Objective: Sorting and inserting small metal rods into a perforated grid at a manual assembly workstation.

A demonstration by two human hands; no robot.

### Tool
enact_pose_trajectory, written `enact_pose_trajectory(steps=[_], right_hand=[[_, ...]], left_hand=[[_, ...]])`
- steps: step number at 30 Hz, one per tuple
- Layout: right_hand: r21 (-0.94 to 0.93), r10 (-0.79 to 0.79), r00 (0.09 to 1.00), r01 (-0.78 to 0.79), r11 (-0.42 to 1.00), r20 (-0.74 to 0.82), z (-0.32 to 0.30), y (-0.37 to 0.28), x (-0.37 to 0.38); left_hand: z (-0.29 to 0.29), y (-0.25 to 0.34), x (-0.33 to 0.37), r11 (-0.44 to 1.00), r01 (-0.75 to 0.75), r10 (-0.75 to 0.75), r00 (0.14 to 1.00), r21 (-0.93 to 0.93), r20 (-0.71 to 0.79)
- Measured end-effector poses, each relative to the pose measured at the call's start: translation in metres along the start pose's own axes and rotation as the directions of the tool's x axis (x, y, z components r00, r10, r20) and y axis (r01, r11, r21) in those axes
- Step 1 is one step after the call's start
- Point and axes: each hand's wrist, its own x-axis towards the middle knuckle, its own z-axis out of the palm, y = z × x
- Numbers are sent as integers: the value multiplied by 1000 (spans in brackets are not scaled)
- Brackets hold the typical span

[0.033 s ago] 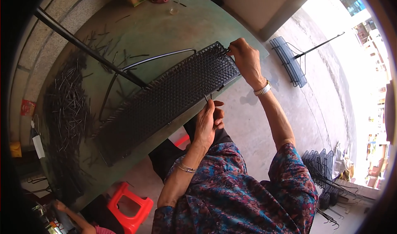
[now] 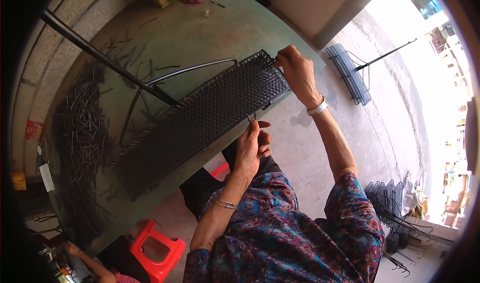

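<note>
Matt black plastic mesh panel (image 2: 200, 118)

Green worktable (image 2: 200, 28) over concrete floor (image 2: 380, 133), sunlit at right. Red plastic stool (image 2: 157, 255) below. Pale wall (image 2: 310, 3) beyond. Dark racks stacked (image 2: 395, 208) at lower right.

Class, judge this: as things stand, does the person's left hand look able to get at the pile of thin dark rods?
Probably yes: left hand hovers by the mesh panel; rods lie beyond it, table open.
</note>
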Motion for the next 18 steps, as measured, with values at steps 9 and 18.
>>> enact_pose_trajectory(steps=[9,18], right_hand=[[-271,-118,985,148,951,124,12,-5,15],[-402,-81,989,125,907,125,16,2,5]], left_hand=[[-3,-2,2,998,-50,48,997,41,52],[1,0,-2,997,-73,75,994,-25,79]])
